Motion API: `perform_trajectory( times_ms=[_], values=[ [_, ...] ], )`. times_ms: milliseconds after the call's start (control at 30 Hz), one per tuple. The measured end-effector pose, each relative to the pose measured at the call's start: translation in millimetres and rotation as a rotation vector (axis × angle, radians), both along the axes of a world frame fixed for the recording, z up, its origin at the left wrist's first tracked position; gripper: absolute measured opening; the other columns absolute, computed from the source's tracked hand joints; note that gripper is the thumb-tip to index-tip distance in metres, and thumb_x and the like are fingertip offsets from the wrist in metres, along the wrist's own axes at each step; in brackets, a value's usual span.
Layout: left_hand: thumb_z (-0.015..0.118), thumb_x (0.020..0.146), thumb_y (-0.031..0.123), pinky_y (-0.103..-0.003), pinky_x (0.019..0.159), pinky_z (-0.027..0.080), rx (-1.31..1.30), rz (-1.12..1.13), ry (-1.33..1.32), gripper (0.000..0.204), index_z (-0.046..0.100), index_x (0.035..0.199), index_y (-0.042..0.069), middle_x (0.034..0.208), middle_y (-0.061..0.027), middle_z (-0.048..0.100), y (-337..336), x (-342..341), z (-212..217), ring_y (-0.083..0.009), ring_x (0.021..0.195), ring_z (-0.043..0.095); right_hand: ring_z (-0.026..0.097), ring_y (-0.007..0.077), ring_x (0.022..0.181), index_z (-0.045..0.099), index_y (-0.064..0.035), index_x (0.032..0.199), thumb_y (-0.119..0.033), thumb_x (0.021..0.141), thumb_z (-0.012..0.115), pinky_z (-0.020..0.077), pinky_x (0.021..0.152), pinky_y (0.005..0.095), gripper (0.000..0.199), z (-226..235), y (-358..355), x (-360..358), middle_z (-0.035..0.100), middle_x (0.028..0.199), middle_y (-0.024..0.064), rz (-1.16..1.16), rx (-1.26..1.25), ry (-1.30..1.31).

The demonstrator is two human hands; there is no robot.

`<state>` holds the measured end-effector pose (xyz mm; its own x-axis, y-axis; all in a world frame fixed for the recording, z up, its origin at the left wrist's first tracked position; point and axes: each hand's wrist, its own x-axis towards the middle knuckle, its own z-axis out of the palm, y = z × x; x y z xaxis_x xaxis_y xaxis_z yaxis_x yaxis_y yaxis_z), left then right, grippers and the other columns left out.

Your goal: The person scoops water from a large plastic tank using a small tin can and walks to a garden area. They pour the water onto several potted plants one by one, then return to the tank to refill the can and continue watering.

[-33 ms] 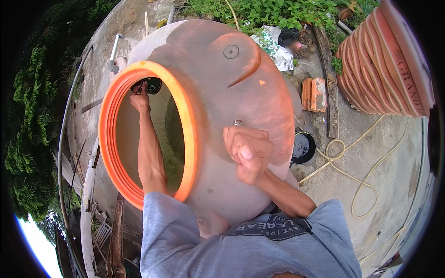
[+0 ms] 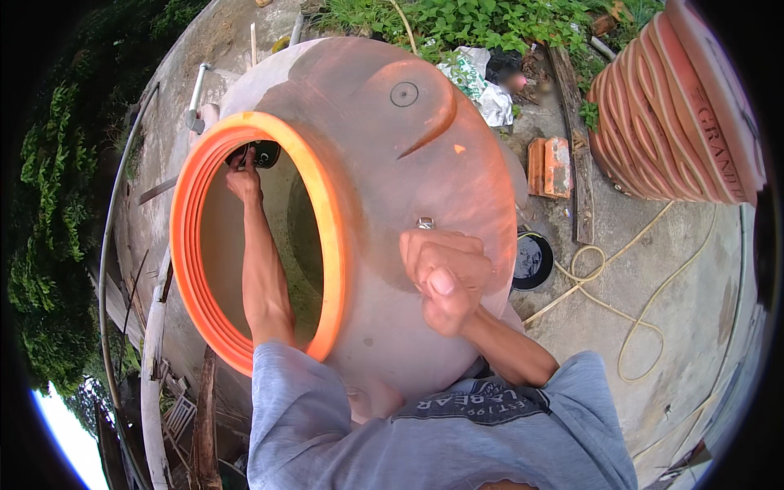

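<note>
Left hand [image 2: 242, 175] reaches inside tank [image 2: 392, 163]; right hand [image 2: 441, 278] fisted outside.

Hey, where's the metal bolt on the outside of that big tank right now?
In the head view, the metal bolt sits on the tank wall, just above the right hand, right of the orange rim.

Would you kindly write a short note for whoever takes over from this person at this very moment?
Left hand: reached in through the orange rim of the big tank, gripping a dark fitting at the inside wall.
Right hand: fisted on the tank's outer wall, just below a small metal nut; any tool in it is hidden.
Done: the nut sits on the wall.
Left: whether it is tight cannot be told; check it.
</note>
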<state>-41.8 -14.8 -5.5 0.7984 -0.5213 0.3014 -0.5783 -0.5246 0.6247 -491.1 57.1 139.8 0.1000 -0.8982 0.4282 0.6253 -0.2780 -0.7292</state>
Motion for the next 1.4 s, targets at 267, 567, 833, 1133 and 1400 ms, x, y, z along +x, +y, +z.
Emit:
perform_trajectory(
  times_ms=[267, 567, 833, 1133, 1400],
  values=[
    [0.085, 0.078, 0.033, -0.04, 0.085, 0.052, -0.142, 0.002, -0.017, 0.038, 0.078, 0.1, 0.003, 0.095, -0.0153, 0.074, -19, -10, 1, -0.0289, 0.089, 0.069, 0.027, 0.0126, 0.047, 0.031, -0.0061, 0.056, -0.036, 0.102, 0.046, 0.0186, 0.046, 0.0298, 0.057, -13, -9, -11, 0.034, 0.055, 0.0032, -0.013, -0.022, 0.179],
    [0.083, 0.079, 0.027, -0.039, 0.082, 0.051, -0.25, 0.008, 0.091, 0.033, 0.078, 0.101, 0.004, 0.097, -0.0133, 0.075, -23, 21, -24, -0.0258, 0.088, 0.067, 0.028, 0.0135, 0.045, 0.031, -0.0058, 0.056, -0.049, 0.102, 0.045, 0.0187, 0.045, 0.0301, 0.065, -5, -1, -6, 0.035, 0.052, 0.0026, 0.053, 0.06, 0.25],
    [0.082, 0.08, 0.019, -0.039, 0.09, 0.05, -0.264, 0.03, 0.134, 0.032, 0.076, 0.106, 0.0, 0.102, -0.014, 0.075, -31, 5, -22, -0.0251, 0.095, 0.068, 0.035, 0.0136, 0.049, 0.037, -0.0032, 0.059, -0.042, 0.098, 0.047, 0.0238, 0.047, 0.0303, 0.056, -6, -20, -8, 0.039, 0.057, 0.0048, 0.002, 0.028, 0.211],
    [0.08, 0.083, 0.016, -0.037, 0.086, 0.051, -0.308, -0.026, 0.077, 0.036, 0.072, 0.111, -0.005, 0.104, -0.0158, 0.074, -37, 3, -16, -0.0237, 0.091, 0.067, 0.037, 0.015, 0.05, 0.039, -0.0027, 0.058, -0.037, 0.097, 0.049, 0.0257, 0.047, 0.0307, 0.053, 3, -22, -16, 0.041, 0.056, 0.0052, 0.009, -0.061, 0.166],
    [0.079, 0.083, 0.007, -0.035, 0.094, 0.05, -0.277, -0.044, 0.222, 0.037, 0.071, 0.118, 0.001, 0.117, -0.0071, 0.071, -35, -10, 2, -0.0173, 0.106, 0.064, 0.03, 0.0166, 0.049, 0.035, -0.0033, 0.06, -0.016, 0.089, 0.061, 0.0229, 0.047, 0.0349, 0.041, 22, -4, -17, 0.03, 0.055, 0.0049, 0.134, -0.077, 0.195]
  ],
)
